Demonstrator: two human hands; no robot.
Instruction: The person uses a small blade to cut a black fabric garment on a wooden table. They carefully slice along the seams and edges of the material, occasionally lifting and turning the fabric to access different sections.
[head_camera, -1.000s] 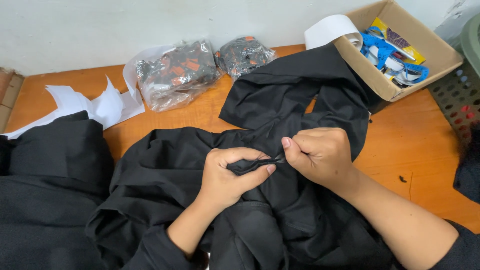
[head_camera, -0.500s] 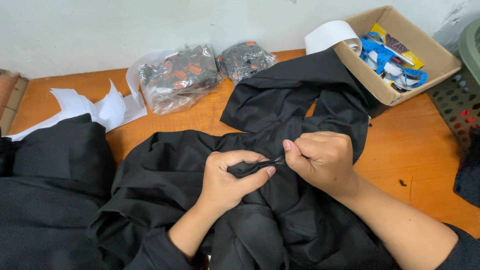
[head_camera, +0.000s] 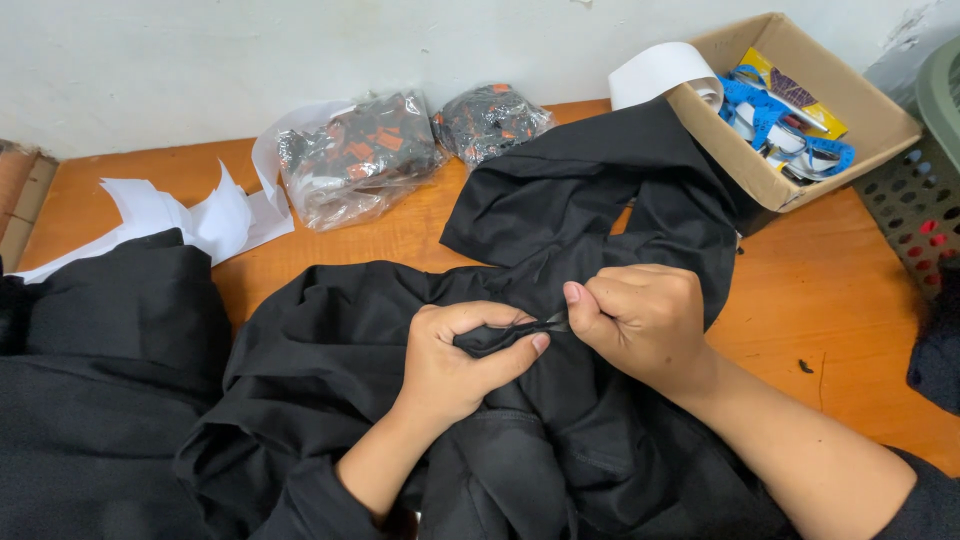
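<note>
A black garment lies crumpled across the orange wooden table, one end reaching up towards a cardboard box. My left hand is closed around a bunched fold of this cloth near the middle. My right hand sits just to its right, thumb and fingers pinching a thin bit of the same fold where the two hands meet. What is pinched between the fingertips is too small to make out.
A cardboard box with blue tape measures stands at the back right, a white paper roll beside it. Two clear bags of dark items and white paper sheets lie at the back. A black fabric pile lies left, a perforated basket right.
Both hands stay on the same fold, with almost no movement. The view has shifted slightly.
</note>
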